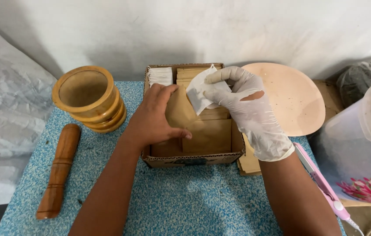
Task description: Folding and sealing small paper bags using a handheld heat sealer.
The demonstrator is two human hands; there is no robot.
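Over a cardboard box (194,159) of brown packets at the middle of the blue speckled surface (181,205), the bare left hand (152,118) grips a brown paper envelope (179,111). The gloved right hand (248,111) pinches a small white bag (200,94) at the envelope's mouth; whether it is partly inside is hard to tell. A wooden mortar (89,98) and pestle (59,170) lie to the left, a pale plate (294,98) and a pink tool (320,183) to the right.
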